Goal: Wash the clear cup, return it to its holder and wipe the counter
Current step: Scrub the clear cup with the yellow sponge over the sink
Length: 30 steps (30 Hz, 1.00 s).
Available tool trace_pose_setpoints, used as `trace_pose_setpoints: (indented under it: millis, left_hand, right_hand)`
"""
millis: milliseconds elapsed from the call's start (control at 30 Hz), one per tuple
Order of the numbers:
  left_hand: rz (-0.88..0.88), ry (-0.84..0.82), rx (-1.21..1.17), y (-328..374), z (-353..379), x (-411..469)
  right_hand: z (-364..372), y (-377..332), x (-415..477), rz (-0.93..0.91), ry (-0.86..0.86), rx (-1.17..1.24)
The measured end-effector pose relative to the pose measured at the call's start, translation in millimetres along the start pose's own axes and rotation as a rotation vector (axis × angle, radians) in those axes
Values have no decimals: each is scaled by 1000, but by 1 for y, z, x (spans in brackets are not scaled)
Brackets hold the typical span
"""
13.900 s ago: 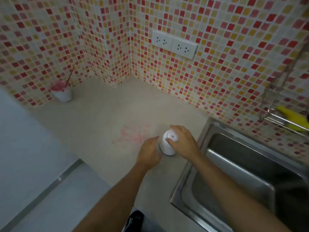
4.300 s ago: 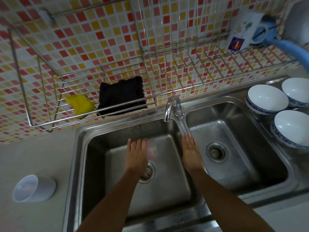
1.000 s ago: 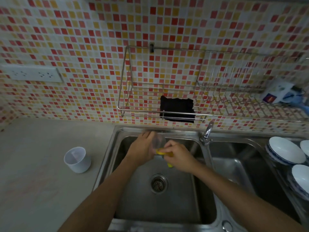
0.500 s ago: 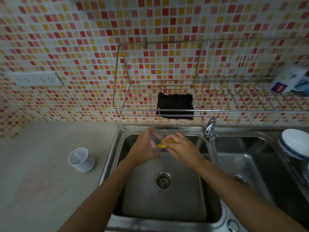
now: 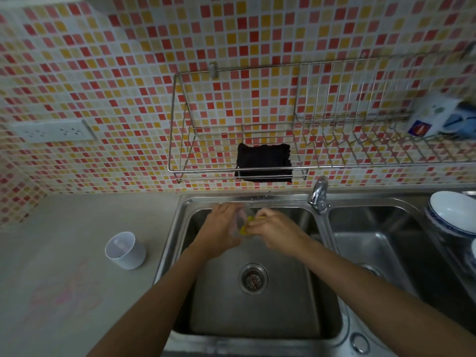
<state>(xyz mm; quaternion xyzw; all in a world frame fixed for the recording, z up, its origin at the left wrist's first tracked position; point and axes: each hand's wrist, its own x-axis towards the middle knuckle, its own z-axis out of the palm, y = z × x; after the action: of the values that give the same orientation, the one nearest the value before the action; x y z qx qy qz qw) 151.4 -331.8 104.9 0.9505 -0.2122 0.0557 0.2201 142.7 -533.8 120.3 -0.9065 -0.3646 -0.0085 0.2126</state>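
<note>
Over the left sink basin (image 5: 304, 305), my left hand (image 5: 221, 228) grips the clear cup (image 5: 241, 217), which is mostly hidden by my fingers and blurred. My right hand (image 5: 273, 228) presses a yellow sponge (image 5: 244, 229) against the cup's mouth. The white holder cup (image 5: 125, 249) stands open side up on the beige counter (image 5: 77, 228), left of the sink. A pink smear (image 5: 64, 295) marks the counter in front of the holder.
A wire rack (image 5: 231, 171) on the tiled wall holds a black cloth (image 5: 264, 162) above the sink. The faucet (image 5: 319, 193) stands between the two basins. White bowls (image 5: 453, 212) sit at the right edge. A wall socket (image 5: 51, 131) is at the left.
The view has shifted slightly lower and closer. My hands stay together over the left basin, the sponge still working at the cup. The holder has not moved.
</note>
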Motion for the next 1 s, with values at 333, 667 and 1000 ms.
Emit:
trace_pose_setpoints:
  millis: [333,667,1000]
  left_hand:
    - [106,12,-47,5,-4,-1]
    - [60,-117,-51,10,-13,0]
    - [-18,77,-171,18,-6,-3]
  right_hand:
    - [21,-7,-8,231,84,280]
    - [15,17,-7,-166,89,-228]
    - [6,5,-9,-116,192,-181]
